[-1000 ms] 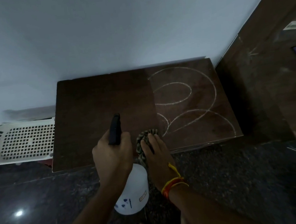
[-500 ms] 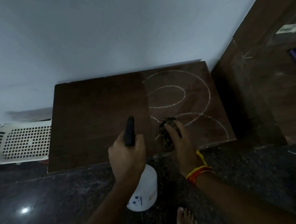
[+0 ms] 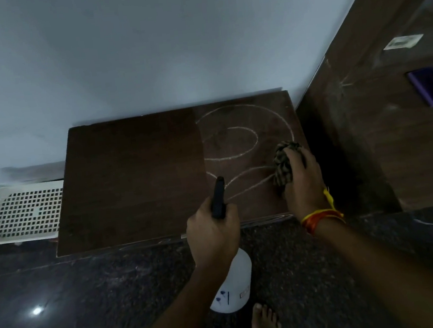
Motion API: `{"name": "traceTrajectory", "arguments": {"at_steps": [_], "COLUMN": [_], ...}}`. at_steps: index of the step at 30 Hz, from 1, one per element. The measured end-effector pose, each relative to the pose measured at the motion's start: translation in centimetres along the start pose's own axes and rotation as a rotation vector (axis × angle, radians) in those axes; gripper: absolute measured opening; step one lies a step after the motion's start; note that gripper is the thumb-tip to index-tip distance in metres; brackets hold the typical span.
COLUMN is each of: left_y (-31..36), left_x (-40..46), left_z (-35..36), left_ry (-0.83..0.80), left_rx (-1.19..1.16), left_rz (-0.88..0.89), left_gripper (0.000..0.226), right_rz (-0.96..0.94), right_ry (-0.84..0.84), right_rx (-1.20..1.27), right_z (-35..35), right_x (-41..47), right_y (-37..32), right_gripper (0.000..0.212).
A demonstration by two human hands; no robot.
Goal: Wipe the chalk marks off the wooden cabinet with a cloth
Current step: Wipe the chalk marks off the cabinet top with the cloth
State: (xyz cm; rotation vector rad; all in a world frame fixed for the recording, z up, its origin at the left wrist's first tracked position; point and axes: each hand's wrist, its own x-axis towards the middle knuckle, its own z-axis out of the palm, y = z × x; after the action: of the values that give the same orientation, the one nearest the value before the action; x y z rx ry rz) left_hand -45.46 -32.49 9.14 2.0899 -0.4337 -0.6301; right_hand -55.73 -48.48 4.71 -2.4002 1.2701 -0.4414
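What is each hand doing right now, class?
Left hand: closed around the spray bottle.
Right hand: closed on the cloth, pressing it on the cabinet.

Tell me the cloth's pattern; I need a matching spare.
Brown-and-tan checks on the cloth, head view.

The cabinet (image 3: 132, 183) stands against the wall (image 3: 144, 51). Chalk marks (image 3: 237, 143) lie on its right half. A cloth (image 3: 285, 164) rests near the right edge. A basket (image 3: 22, 211) lies left of the cabinet, on the floor (image 3: 90, 297).
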Motion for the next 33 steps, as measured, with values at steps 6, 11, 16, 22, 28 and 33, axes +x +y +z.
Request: {"name": "traceTrajectory", "arguments": {"at_steps": [6,11,16,22,28,33], "left_y": [1.2,2.3,2.7,1.3,-0.3,-2.1], "left_x": [1.1,1.3,0.0,-1.9,-2.4,-2.1], "left_z": [1.2,2.5,4.0,4.6,3.2,1.4], "left_ry": [-0.007,-0.014,-0.088,-0.186,-0.299,-0.258], "left_rx": [0.039,0.054,0.089,0.110,0.151,0.147], "left_rz": [0.036,0.041,0.094,0.111,0.158,0.160], "left_gripper": [0.032,0.034,0.028,0.042,0.030,0.034], "right_rz": [0.056,0.093,0.165,0.166,0.158,0.151], "right_ry": [0.015,0.056,0.121,0.133,0.107,0.063], "right_rx": [0.052,0.092,0.097,0.072,0.073,0.071], "right_z": [-1.0,-2.0,-3.7,-5.4,-5.0,-3.4], "right_x": [1.3,2.0,3.1,4.0,4.0,3.1], "right_y": [0.5,0.8,1.7,2.6,2.6,1.8], "right_gripper": [0.064,0.065,0.065,0.065,0.066,0.065]}}
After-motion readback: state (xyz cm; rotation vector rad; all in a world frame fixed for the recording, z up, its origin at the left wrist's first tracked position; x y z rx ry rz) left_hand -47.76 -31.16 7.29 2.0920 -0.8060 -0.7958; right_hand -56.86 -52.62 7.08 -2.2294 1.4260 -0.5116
